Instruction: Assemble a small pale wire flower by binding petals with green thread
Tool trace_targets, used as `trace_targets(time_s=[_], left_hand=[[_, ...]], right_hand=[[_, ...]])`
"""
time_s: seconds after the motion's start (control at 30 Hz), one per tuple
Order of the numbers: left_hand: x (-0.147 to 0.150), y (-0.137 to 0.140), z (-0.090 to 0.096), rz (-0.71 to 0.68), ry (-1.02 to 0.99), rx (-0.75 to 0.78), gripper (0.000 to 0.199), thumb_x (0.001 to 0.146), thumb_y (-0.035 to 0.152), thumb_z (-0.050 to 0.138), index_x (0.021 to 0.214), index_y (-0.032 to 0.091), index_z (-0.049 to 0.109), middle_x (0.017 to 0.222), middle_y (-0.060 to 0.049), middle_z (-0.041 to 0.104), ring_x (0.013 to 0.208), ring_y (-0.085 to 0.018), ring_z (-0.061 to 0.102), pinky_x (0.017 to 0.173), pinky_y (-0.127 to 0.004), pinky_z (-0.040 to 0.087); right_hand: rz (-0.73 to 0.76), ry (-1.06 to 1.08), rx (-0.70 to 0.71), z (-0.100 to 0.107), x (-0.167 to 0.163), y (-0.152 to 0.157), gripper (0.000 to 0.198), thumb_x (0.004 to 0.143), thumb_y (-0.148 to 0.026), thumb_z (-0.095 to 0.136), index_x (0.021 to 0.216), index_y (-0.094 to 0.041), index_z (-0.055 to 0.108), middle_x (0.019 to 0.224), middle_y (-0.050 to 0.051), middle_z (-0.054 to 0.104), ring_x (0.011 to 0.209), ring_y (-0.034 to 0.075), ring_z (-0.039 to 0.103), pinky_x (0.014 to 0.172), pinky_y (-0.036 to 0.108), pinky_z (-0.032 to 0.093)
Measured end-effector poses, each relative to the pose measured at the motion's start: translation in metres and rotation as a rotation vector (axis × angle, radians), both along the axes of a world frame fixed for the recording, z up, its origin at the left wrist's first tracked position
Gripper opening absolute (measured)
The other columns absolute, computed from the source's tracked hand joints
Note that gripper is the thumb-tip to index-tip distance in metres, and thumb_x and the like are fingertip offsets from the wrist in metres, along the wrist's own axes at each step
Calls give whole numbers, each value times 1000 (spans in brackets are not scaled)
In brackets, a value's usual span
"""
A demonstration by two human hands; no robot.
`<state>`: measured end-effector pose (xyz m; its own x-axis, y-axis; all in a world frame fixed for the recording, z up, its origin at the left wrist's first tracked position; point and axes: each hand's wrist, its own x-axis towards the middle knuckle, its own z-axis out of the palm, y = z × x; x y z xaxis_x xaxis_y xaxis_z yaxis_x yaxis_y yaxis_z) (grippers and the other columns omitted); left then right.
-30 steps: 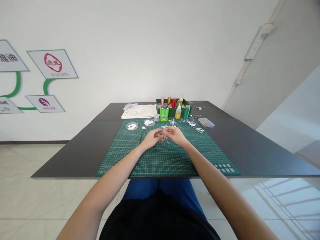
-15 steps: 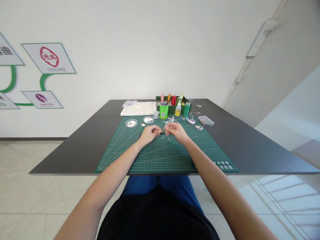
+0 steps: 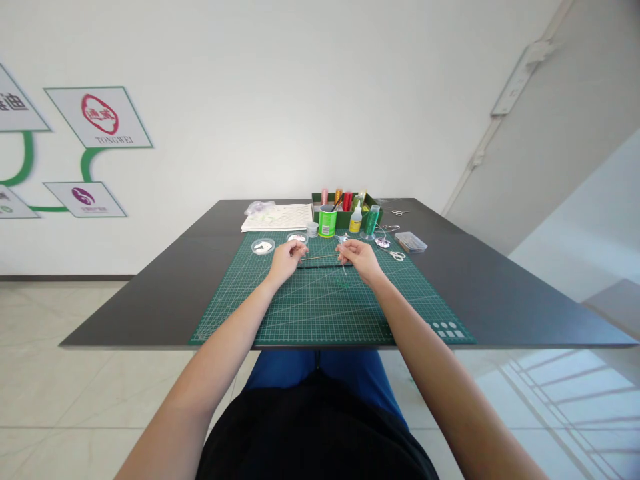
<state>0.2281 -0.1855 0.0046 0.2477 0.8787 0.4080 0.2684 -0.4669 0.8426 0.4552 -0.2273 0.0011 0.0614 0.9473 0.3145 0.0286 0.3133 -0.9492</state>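
Observation:
My left hand (image 3: 287, 260) and my right hand (image 3: 362, 259) are a little apart above the green cutting mat (image 3: 310, 313), both with fingers pinched. Between them runs a thin, straight, brownish wire or thread (image 3: 321, 257), with one end in each pinch. A pale strand (image 3: 344, 268) hangs from my right fingertips. Just below the thin line, a dark slim rod (image 3: 325, 267) lies across the mat. A small tangle of green thread (image 3: 342, 283) rests nearer to me.
Behind my hands stand a green can (image 3: 327, 222), a glue bottle (image 3: 355, 219), a green thread spool (image 3: 372, 220) and a box (image 3: 344, 217) of spools. Small scissors (image 3: 397, 255) and a clear case (image 3: 411, 242) lie right; a shallow dish (image 3: 263, 247) sits left.
My hands have moved apart, the left one to the left and the right one slightly right. The thin line now stretches between them, and the dark rod shows more fully.

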Motion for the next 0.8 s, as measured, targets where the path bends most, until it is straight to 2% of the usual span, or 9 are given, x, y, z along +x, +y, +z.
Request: trace_targets(time_s=[0.2, 0.37, 0.8], left_hand=[[-11, 0, 9, 188, 57, 95, 12, 86, 22, 58, 80, 17, 67, 75, -3, 68, 62, -15, 58, 64, -27, 46], [-22, 8, 10, 336, 89, 125, 11, 86, 20, 58, 81, 17, 67, 77, -3, 70, 69, -17, 61, 72, -29, 47], [-37, 12, 8, 513, 228, 188, 15, 86, 18, 55, 78, 18, 68, 86, -7, 71, 80, -21, 61, 76, -32, 42]], right_hand=[[-40, 25, 17, -1, 3, 3, 42, 67, -57, 80, 74, -18, 64, 62, 1, 64, 51, 11, 53, 55, 27, 48], [-70, 33, 30, -3, 6, 6, 42, 67, -57, 80, 73, -19, 63, 63, 2, 65, 52, 12, 54, 56, 27, 49], [-104, 12, 23, -5, 11, 7, 40, 67, -55, 80, 74, -19, 63, 63, 2, 66, 52, 12, 53, 55, 27, 47]])
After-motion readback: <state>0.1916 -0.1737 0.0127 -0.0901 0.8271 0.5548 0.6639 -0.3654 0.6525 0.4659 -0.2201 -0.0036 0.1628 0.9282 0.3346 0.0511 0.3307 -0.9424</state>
